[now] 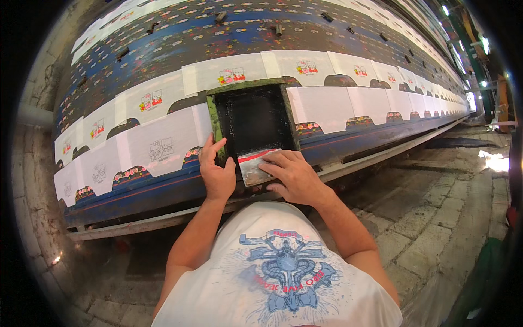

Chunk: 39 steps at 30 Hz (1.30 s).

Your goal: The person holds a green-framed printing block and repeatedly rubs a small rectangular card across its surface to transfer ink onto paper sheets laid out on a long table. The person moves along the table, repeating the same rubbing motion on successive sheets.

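A screen-printing frame (288, 118) with a green-stained rim and a black inner face lies on the near row of white fabric pieces (320, 107). Against the frame's left side rests my left hand (218, 173), fingers apart. My right hand (295, 173) grips a flat metal squeegee (251, 169) with a red strip, at the near end of the frame. Fabric pieces left of the frame bear black outlines of two cartoon cats (161, 149). In the row behind, the same figures are coloured (231, 76).
The long printing table (245, 39) is stained blue and dark, with several small metal clamps or blocks (278, 30) on it. A metal rail (163, 220) runs along its near edge. Stone-paved floor (429, 208) lies at the right.
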Each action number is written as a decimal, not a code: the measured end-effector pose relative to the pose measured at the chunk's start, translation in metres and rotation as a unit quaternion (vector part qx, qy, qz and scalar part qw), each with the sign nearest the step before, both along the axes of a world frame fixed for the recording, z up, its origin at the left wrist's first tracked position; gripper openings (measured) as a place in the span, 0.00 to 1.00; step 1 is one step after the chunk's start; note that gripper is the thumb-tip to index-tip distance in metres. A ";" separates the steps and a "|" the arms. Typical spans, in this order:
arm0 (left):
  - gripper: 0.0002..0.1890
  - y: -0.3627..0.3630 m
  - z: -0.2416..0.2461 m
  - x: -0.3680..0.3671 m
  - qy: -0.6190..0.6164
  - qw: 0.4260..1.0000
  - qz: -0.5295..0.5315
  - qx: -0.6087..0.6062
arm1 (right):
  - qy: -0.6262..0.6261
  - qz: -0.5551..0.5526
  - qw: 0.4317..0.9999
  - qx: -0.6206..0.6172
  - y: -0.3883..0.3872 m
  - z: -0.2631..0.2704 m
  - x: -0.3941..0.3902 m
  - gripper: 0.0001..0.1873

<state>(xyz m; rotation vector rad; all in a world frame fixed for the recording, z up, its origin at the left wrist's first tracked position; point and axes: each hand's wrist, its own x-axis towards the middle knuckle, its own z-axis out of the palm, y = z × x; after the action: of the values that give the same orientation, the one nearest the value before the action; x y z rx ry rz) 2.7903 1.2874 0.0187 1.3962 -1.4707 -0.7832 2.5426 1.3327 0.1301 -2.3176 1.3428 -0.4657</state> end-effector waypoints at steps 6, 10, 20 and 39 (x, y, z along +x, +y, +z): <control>0.29 -0.001 0.004 -0.004 -0.033 0.999 0.000 0.004 | -0.123 -0.207 0.971 0.000 0.029 -0.030 -0.032 0.28; 0.26 -0.001 0.011 -0.005 -0.029 0.999 0.008 0.013 | -0.277 -0.176 0.942 0.070 0.033 -0.048 -0.061 0.28; 0.23 -0.006 0.028 -0.140 -0.010 0.998 0.000 -0.067 | -0.322 -0.157 0.932 0.062 0.033 -0.053 -0.194 0.30; 0.23 0.005 -0.016 -0.269 0.035 0.999 0.005 0.016 | -0.148 -0.067 0.984 -0.075 0.028 -0.032 -0.319 0.27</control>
<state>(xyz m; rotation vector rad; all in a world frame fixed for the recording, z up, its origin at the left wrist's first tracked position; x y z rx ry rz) 2.5216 1.2922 0.0029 1.3844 -1.4012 -0.8437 2.2233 1.3612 0.0979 -2.1712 1.3582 -0.9444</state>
